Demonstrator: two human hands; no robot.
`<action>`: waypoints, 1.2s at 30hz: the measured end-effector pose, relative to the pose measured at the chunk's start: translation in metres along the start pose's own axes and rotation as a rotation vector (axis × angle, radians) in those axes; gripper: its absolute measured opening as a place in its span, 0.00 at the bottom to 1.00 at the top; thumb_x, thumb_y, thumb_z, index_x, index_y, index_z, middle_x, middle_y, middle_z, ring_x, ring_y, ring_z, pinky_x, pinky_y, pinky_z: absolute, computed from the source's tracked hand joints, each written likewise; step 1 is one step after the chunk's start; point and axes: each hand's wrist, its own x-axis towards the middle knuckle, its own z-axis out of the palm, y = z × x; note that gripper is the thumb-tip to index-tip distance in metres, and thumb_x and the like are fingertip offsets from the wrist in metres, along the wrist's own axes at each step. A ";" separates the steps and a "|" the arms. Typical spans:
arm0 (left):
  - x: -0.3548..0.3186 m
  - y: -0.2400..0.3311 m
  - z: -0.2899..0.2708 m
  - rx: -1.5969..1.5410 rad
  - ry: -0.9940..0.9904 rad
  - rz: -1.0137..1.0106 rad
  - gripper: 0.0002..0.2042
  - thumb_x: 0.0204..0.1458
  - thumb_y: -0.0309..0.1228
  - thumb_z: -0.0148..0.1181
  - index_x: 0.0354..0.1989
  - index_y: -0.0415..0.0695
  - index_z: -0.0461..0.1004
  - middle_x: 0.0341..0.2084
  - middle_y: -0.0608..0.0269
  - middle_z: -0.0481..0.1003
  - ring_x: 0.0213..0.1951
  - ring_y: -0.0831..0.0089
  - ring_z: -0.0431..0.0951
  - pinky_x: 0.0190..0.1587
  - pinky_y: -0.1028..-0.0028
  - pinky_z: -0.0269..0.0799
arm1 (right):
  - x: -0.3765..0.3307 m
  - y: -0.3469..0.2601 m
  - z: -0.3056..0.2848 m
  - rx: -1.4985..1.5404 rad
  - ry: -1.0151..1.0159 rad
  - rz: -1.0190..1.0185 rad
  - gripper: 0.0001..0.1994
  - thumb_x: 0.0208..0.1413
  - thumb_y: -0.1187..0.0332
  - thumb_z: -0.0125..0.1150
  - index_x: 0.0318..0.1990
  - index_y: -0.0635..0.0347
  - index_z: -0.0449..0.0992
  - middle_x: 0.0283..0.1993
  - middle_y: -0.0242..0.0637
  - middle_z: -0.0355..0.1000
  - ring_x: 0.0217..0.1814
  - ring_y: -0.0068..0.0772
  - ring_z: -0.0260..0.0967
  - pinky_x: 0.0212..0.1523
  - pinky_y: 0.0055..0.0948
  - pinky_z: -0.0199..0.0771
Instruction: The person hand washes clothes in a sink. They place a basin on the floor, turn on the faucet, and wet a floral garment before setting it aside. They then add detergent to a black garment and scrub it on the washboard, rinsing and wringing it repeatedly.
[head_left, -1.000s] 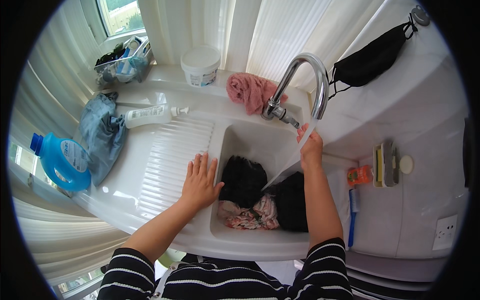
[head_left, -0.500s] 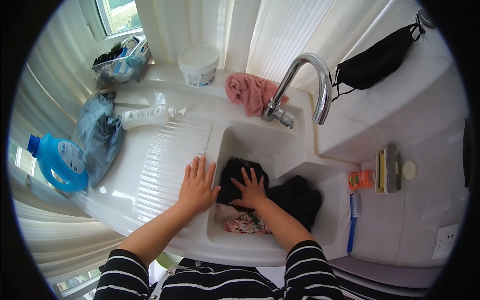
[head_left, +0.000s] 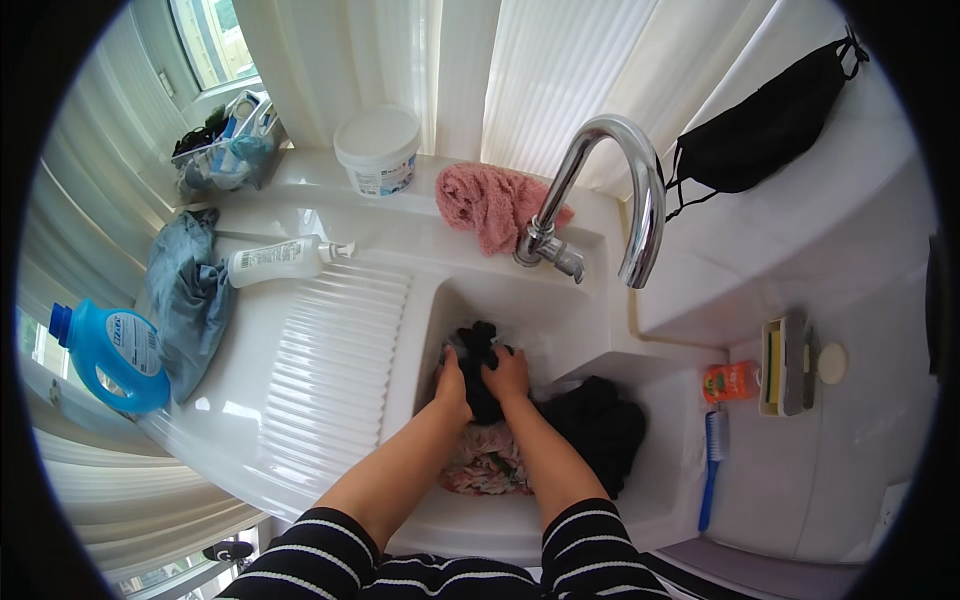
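Both my hands are down inside the white sink [head_left: 500,525], gripping a bunched black garment [head_left: 482,395] from either side. My left hand [head_left: 453,388] is closed on its left side, and my right hand [head_left: 508,376] holds the right. Some fingertips are hidden in the dark folds. Just below, partly under my forearms, lies a wet floral cloth [head_left: 488,468] in pink and white. Another black garment [head_left: 597,432] is heaped in the sink, right of my right wrist.
A chrome faucet [head_left: 646,200] arches over the sink. Left is a ribbed washboard [head_left: 335,350], with a white pump bottle [head_left: 278,262], grey-blue cloth [head_left: 188,310] and blue detergent jug [head_left: 120,355]. Behind stand a white tub [head_left: 377,150] and pink towel [head_left: 490,205]; right lies a blue brush [head_left: 712,470].
My left hand has moved from the washboard's edge into the sink. My right hand, earlier spread on the black garment, now grips it; the garment is gathered up between both hands.
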 end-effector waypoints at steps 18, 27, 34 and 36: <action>-0.068 0.021 0.023 0.147 -0.114 0.085 0.33 0.55 0.52 0.55 0.64 0.45 0.62 0.61 0.52 0.65 0.63 0.61 0.63 0.66 0.56 0.53 | 0.021 0.011 -0.039 0.019 0.274 -0.029 0.21 0.56 0.49 0.58 0.45 0.59 0.75 0.50 0.52 0.67 0.50 0.58 0.67 0.47 0.50 0.69; -0.026 0.009 0.008 -0.055 -0.104 -0.016 0.31 0.57 0.61 0.48 0.55 0.46 0.68 0.50 0.54 0.71 0.52 0.58 0.71 0.54 0.57 0.66 | -0.023 -0.033 -0.017 0.268 0.036 -0.324 0.15 0.39 0.61 0.70 0.32 0.61 0.79 0.49 0.44 0.70 0.49 0.45 0.70 0.47 0.39 0.73; -0.004 0.017 -0.003 -0.066 -0.986 -0.359 0.17 0.60 0.49 0.51 0.36 0.47 0.75 0.32 0.60 0.78 0.32 0.65 0.78 0.35 0.64 0.77 | -0.101 -0.083 -0.105 0.373 0.273 -0.870 0.10 0.41 0.68 0.67 0.21 0.62 0.72 0.30 0.40 0.70 0.29 0.47 0.69 0.31 0.37 0.73; -0.024 0.014 0.008 -0.078 -0.734 -0.228 0.17 0.59 0.48 0.52 0.35 0.47 0.75 0.31 0.60 0.78 0.31 0.64 0.79 0.35 0.64 0.77 | -0.094 -0.077 -0.098 0.356 0.367 -0.855 0.10 0.44 0.68 0.66 0.20 0.60 0.72 0.27 0.40 0.69 0.27 0.48 0.68 0.29 0.39 0.72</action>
